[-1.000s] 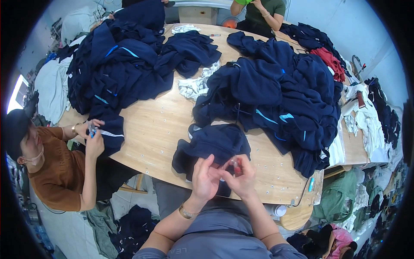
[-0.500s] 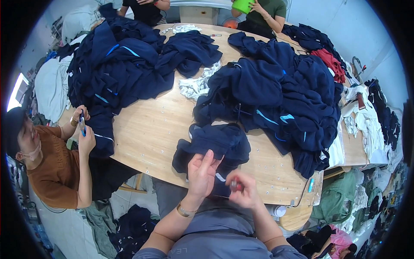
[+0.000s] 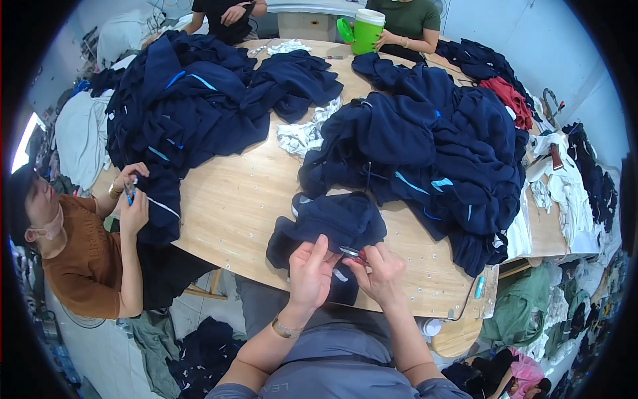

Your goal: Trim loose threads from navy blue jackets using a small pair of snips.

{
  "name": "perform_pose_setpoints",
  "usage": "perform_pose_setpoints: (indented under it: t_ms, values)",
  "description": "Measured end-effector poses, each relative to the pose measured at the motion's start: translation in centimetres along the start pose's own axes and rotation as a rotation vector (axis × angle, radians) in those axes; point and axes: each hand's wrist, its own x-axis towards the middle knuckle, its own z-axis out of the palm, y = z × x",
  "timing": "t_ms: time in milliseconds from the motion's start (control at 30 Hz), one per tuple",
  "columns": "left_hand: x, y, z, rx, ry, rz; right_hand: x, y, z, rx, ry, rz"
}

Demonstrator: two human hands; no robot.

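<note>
A dark navy garment (image 3: 339, 216) lies bunched at the table's near edge, part of it hanging toward my lap. My left hand (image 3: 310, 271) is closed on its near edge, thumb pointing up. In my right hand (image 3: 381, 271) is a small pair of red-handled thread snips (image 3: 351, 253). The metal blades point left, close to my left fingertips and the cloth. Whether a thread lies between the blades is too small to tell. A short white strip (image 3: 341, 274) shows on the garment just below the snips.
Big navy garment heaps lie at the right (image 3: 425, 146) and far left (image 3: 193, 106) of the wooden table (image 3: 226, 199). White scraps (image 3: 299, 136) sit between them. At left, a co-worker (image 3: 86, 259) holds blue-handled snips. Across, a person holds a green jug (image 3: 367, 32).
My right hand has brought the snips up and left, beside my left fingers. Across the table, the green jug has come down upright with its lid open. The left co-worker's hands shifted slightly.
</note>
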Motion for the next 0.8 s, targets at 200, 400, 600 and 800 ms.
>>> perform_pose_setpoints:
  t_ms: [200, 400, 600, 800]
  values:
    - [-0.3, 0.3, 1.3, 0.016, 0.074, -0.01, 0.1, 0.1, 0.1, -0.01, -0.009, -0.018]
    - [-0.2, 0.8, 1.7, -0.007, 0.081, -0.028, 0.2, 0.2, 0.2, 0.008, -0.003, -0.021]
    - [-0.1, 0.6, 1.2, -0.018, 0.062, -0.015, 0.1, 0.2, 0.2, 0.009, -0.005, -0.018]
    - [-0.4, 0.2, 0.9, -0.013, -0.008, 0.004, 0.3, 0.1, 0.1, 0.01, -0.001, -0.025]
